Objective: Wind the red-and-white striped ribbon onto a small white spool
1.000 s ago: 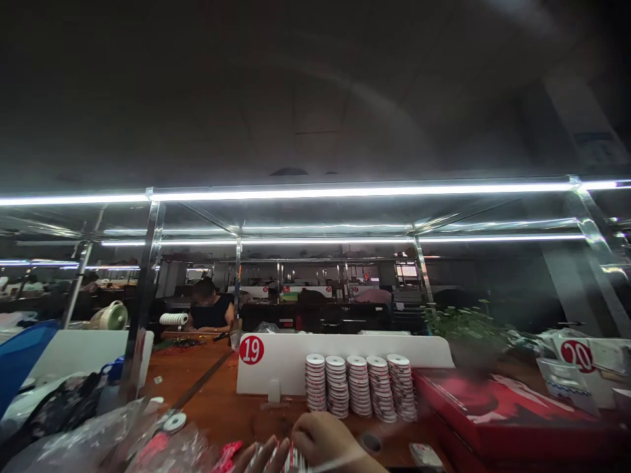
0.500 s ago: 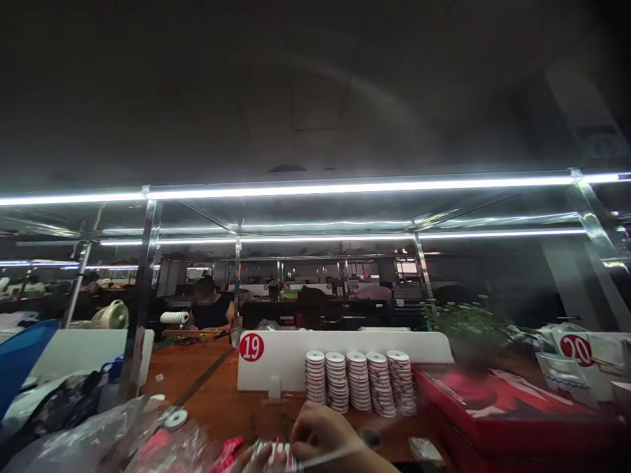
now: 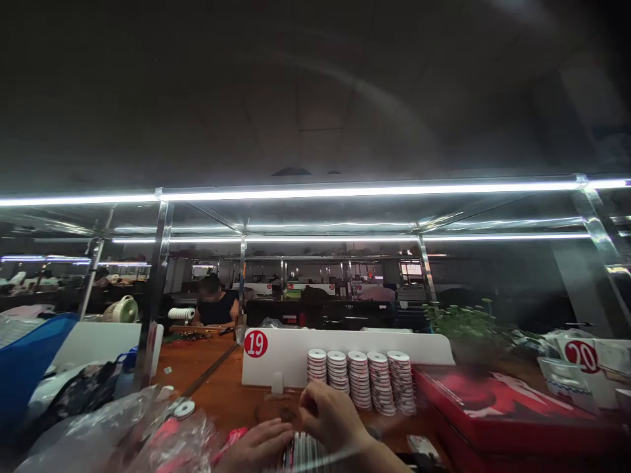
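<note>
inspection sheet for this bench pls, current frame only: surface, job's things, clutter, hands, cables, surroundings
Surface: brown wooden bench, white divider marked 19 at its back.
Job's things: small stack of red-and-white discs at the bottom edge, blurred; five taller disc stacks by the divider.
Clutter: clear plastic bags, loose disc, red box, blue bin.
Hands: left hand touches the small stack; right hand rests on its top, grip unclear.
Cables: nothing seen.
Surroundings: light strips, potted plant, a seated person at a far bench.
</note>
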Demonstrator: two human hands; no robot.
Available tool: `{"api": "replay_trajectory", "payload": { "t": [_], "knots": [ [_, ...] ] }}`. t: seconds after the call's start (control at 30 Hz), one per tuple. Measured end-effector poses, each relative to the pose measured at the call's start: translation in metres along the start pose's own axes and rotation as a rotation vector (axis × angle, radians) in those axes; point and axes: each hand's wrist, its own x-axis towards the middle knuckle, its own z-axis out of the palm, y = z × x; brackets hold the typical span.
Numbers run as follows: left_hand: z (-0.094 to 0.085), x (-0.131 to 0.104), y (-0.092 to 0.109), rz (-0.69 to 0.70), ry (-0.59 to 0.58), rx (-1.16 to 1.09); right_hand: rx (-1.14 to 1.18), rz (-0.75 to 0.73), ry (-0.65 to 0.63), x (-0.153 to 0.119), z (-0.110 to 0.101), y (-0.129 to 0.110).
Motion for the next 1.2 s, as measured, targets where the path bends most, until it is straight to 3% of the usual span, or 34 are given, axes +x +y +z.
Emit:
{"api": "replay_trajectory", "payload": {
  "t": [0.13, 0.2, 0.37, 0.5, 0.63, 0.83, 1.03, 1.2],
  "knots": [
    [-0.019, 0.015, 0.013, -0.148, -0.101, -0.290, -0.127, -0.025, -0.044, -0.019, 0.003, -0.005],
    [-0.020, 0.015, 0.015, -0.221, -0.105, -0.379, -0.207, -0.015, -0.097, -0.022, 0.006, -0.005],
    [0.006, 0.001, -0.011, -0.204, -0.055, -0.296, -0.224, -0.031, -0.158, -0.018, 0.005, -0.007],
    [0.022, -0.003, -0.028, -0.111, -0.007, -0.331, -0.140, -0.061, -0.090, -0.020, 0.002, -0.009],
    [0.017, 0.002, -0.019, -0.103, -0.018, -0.347, 0.074, -0.032, 0.040, -0.026, 0.002, -0.013],
    [0.013, 0.001, -0.013, -0.130, -0.014, -0.357, 0.129, -0.004, 0.061, -0.027, 0.007, -0.012],
    [0.017, -0.004, -0.021, -0.129, -0.006, -0.345, 0.069, -0.022, -0.033, -0.022, 0.008, -0.008],
    [0.018, -0.005, -0.013, -0.159, 0.043, -0.368, 0.077, -0.032, -0.195, -0.015, -0.001, -0.008]
  ]
}}
